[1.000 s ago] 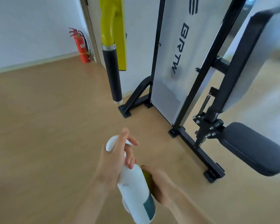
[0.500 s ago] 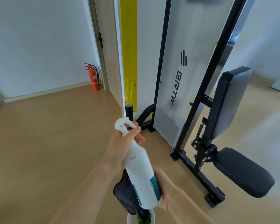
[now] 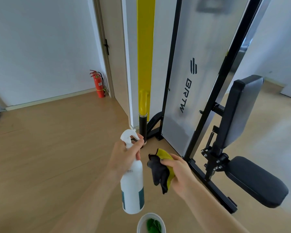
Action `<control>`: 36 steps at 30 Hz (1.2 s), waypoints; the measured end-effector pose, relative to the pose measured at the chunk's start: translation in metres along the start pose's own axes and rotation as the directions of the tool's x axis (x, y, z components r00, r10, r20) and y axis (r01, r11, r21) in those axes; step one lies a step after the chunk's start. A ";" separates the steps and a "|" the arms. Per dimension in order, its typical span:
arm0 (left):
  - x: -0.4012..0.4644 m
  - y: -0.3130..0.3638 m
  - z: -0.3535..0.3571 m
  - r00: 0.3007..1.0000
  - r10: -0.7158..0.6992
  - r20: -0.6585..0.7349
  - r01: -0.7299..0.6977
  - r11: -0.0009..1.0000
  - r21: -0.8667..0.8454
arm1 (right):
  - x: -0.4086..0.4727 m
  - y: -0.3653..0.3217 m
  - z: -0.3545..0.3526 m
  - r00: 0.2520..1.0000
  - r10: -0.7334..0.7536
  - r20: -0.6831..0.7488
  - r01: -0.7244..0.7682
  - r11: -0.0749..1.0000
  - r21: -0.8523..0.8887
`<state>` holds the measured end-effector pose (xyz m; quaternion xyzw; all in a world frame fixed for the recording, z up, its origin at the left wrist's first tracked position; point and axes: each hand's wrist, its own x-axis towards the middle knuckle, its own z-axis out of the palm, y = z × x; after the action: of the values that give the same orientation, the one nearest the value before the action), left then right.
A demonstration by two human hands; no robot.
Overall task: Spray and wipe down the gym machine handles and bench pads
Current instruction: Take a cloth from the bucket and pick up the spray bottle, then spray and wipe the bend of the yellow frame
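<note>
My left hand [image 3: 124,155] grips the neck of a white spray bottle [image 3: 133,185] with a teal label, its trigger head pointing up toward the machine. My right hand [image 3: 178,174] holds a crumpled grey and yellow cloth [image 3: 160,172] just right of the bottle. Straight ahead hangs a yellow machine arm ending in a black handle [image 3: 143,126], its lower end just beyond the bottle's nozzle. To the right stand the black back pad [image 3: 240,108] and the black seat pad [image 3: 255,180] of the gym machine.
The machine's black frame [image 3: 207,180] and grey BRTW panel [image 3: 191,78] rise at centre right. A white bucket [image 3: 139,222] holding something green sits at the bottom edge. A red fire extinguisher [image 3: 99,84] stands by the door on the wooden floor.
My view has lifted from the floor to the machine. My right hand left the bottle's base and now holds the cloth apart to the right; the bottle has risen upright.
</note>
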<state>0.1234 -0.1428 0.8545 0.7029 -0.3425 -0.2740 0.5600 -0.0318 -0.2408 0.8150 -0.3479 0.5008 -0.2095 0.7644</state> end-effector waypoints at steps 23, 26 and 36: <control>0.078 -0.043 -0.004 0.992 -0.111 -0.067 0.124 0.962 0.243 | 0.062 -0.052 0.011 0.984 -0.176 -0.008 0.173 0.955 0.242; 0.084 -0.045 -0.010 0.993 -0.104 -0.056 0.115 0.962 0.248 | 0.065 -0.054 0.021 0.988 -0.154 -0.018 0.153 0.949 0.274; 0.102 -0.074 -0.034 0.989 -0.143 0.048 0.124 0.952 0.279 | 0.068 -0.047 0.055 0.989 -0.037 -0.146 0.093 0.910 0.405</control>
<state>0.2249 -0.1928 0.7898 0.7857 -0.3476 -0.2846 0.4253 0.0475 -0.3005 0.8220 -0.1811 0.4842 -0.3584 0.7774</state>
